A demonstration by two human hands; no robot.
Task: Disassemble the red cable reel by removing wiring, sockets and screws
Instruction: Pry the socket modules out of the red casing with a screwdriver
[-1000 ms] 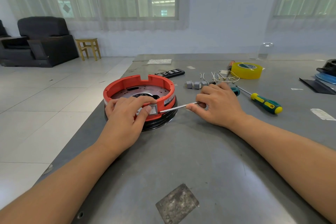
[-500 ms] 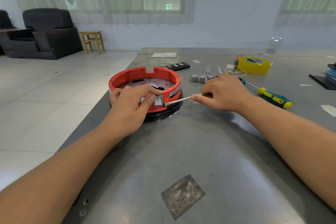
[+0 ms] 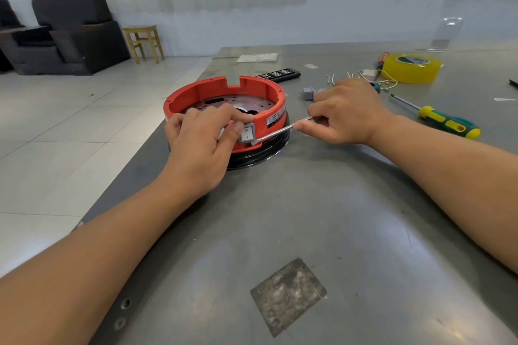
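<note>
L hand [image 3: 201, 145] grips switch [image 3: 247, 133] on near wall of reel [image 3: 224, 92]. Just right of grip: R hand [image 3: 344, 112] w/ blade [image 3: 276, 133] touching switch. Behind R hand: sockets [image 3: 308, 92], wires [image 3: 386, 80], tape [image 3: 410, 67]. Far right: screwdriver [image 3: 445, 122].

bare table [image 3: 322, 218] near front, tools [image 3: 445, 122] and tape [image 3: 410, 68] crowd far right

Both forearms reach forward, bare to the elbow. Left hand [image 3: 200, 145] lies palm down, fingers curled, thumb and forefinger pinching at the tips. Right hand [image 3: 346, 112] sits just beside it, knuckles up, fingers curled in a grip, forefinger stretched toward the left hand. The two hands are apart.
</note>
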